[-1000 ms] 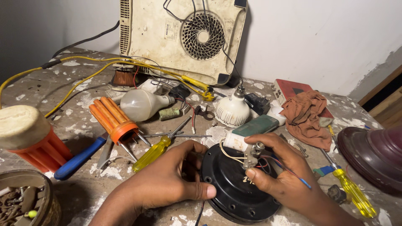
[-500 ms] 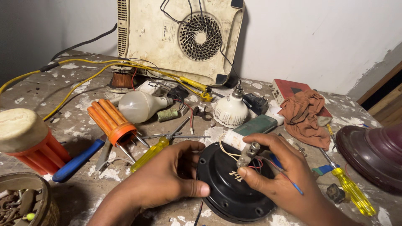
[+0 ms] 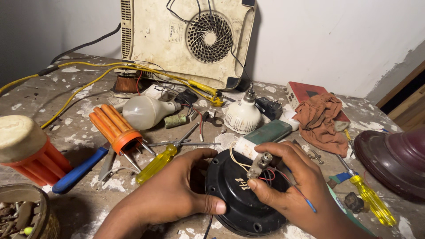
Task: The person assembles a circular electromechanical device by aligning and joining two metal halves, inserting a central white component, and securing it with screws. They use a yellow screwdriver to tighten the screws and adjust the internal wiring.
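Since a moment ago my right hand (image 3: 292, 183) has tilted the small metal terminal block (image 3: 260, 163), pinching it above the black round motor cover (image 3: 241, 194); my left hand (image 3: 177, 194) grips that cover's left edge, steadying it.

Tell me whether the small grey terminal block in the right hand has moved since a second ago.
Yes. The terminal block has risen slightly toward the green-capped tube, away from the black disc's centre.

Both hands (image 3: 177, 194) and forearms bare, no sleeves.

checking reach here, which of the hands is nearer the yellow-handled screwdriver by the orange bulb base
Left. The left hand lies just right of that yellow-handled screwdriver; the right hand is farther right, beyond the black round motor cover.
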{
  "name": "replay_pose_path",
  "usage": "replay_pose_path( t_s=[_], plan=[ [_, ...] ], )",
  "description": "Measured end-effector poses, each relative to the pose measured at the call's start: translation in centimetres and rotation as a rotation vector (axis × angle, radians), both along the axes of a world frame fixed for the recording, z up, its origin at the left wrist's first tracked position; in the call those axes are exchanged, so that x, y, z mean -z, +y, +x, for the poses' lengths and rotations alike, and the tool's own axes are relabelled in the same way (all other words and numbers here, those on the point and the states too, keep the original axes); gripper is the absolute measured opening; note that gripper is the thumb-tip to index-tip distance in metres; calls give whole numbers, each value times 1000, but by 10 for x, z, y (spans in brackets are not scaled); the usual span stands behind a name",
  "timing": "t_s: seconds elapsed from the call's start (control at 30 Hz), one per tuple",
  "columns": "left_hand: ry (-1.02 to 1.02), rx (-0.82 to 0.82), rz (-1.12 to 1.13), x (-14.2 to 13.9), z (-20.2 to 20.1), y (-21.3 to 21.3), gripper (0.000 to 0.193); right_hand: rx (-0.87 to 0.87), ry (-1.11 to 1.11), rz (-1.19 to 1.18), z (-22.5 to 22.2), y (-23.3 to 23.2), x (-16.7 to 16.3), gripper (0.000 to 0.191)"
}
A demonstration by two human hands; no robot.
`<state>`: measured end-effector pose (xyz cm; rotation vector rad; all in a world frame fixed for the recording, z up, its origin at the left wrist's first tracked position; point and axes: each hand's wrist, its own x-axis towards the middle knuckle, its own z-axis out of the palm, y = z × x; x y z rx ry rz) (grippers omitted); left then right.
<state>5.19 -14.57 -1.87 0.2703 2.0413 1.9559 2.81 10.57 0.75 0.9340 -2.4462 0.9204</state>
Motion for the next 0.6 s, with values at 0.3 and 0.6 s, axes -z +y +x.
replay_pose_path(
  t_s=[0.3,0.6],
  plan=[
    [-28,28,34,-5,1,-1,89,5,40,28,6,-1,0,57],
    [10,35,19,-5,2,-2,86,-14,140,35,10,-4,0,58]
  ],
)
